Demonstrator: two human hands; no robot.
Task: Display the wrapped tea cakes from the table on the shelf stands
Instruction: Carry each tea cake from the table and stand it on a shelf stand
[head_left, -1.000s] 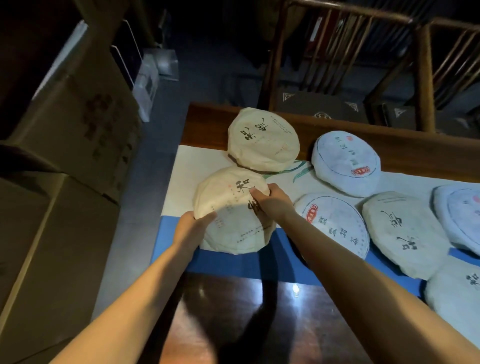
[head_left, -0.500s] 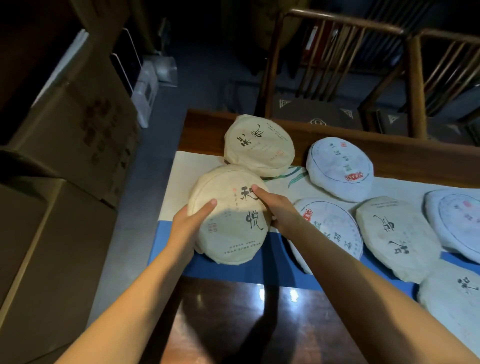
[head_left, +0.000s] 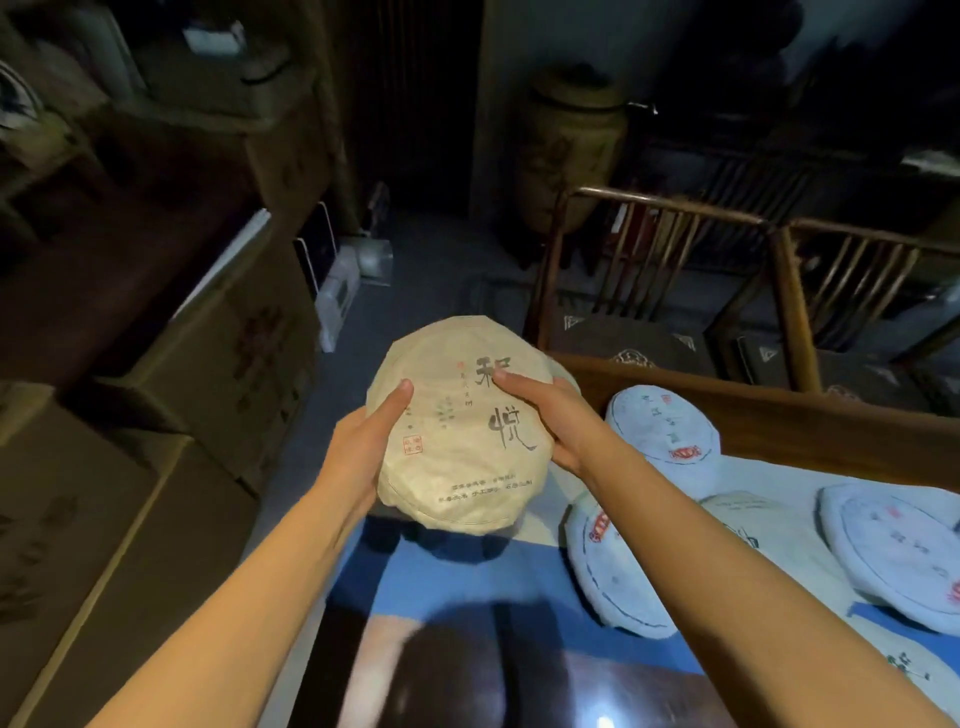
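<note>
A round tea cake in cream paper (head_left: 462, 431), printed with black calligraphy and a red seal, is held up in the air above the table's left end, face toward me. My left hand (head_left: 363, 441) grips its left edge and my right hand (head_left: 550, 415) grips its right edge. Several more wrapped tea cakes lie on the table to the right: a pale blue one (head_left: 665, 431), a white one with a red mark (head_left: 613, 566), another pale one (head_left: 893, 551). No shelf stand is clearly visible in the dark room.
The wooden table (head_left: 779, 415) carries a blue-and-white cloth (head_left: 395, 577). Stacked cardboard boxes (head_left: 218, 364) fill the left side. Two wooden chairs (head_left: 649, 270) stand behind the table, a large ceramic jar (head_left: 566, 156) beyond them. A strip of grey floor runs between boxes and table.
Both hands have lifted the cream tea cake off the table and raised it upright. The view has tilted up and swung left, showing more of the room.
</note>
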